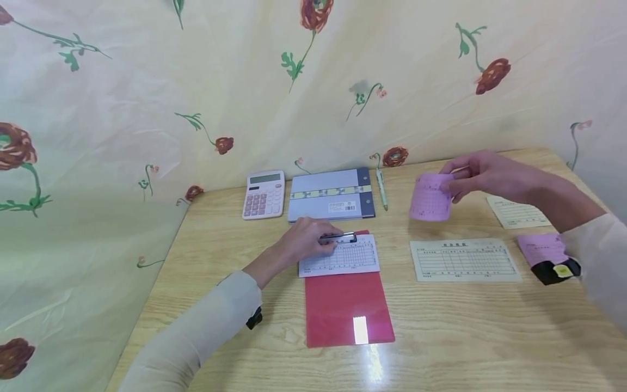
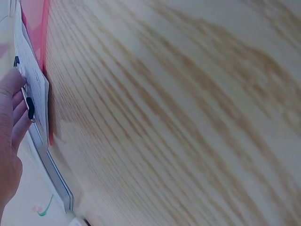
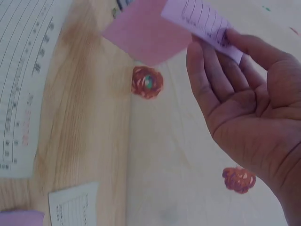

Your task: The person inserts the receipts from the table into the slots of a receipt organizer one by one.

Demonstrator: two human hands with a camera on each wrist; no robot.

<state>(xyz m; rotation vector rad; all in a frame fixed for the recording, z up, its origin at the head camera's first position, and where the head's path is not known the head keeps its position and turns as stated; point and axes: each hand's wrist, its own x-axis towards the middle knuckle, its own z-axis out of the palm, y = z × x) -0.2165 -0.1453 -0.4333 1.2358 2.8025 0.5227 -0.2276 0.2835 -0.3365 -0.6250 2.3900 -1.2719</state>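
A red clipboard point(image 1: 348, 313) lies on the table with white printed forms point(image 1: 360, 258) at its upper end. My left hand point(image 1: 309, 238) holds the clipboard's metal clip point(image 1: 349, 237); in the left wrist view the fingers point(image 2: 19, 110) are at the clip, above the paper. Raised over the table to the right, my right hand point(image 1: 490, 175) pinches a pink printed slip point(image 1: 431, 198) by its edge. The right wrist view shows the slip point(image 3: 202, 21) bent between thumb and fingers. A white printed form point(image 1: 462, 261) lies below that hand.
Behind the clipboard are a calculator point(image 1: 263, 195), a blue-grey binder point(image 1: 323, 193) and a green pen point(image 1: 382, 189). At the right lie another white form point(image 1: 519, 213) and a pink slip point(image 1: 541, 247), partly covered by the sleeve. A flowered cloth point(image 1: 245, 81) hangs along the back.
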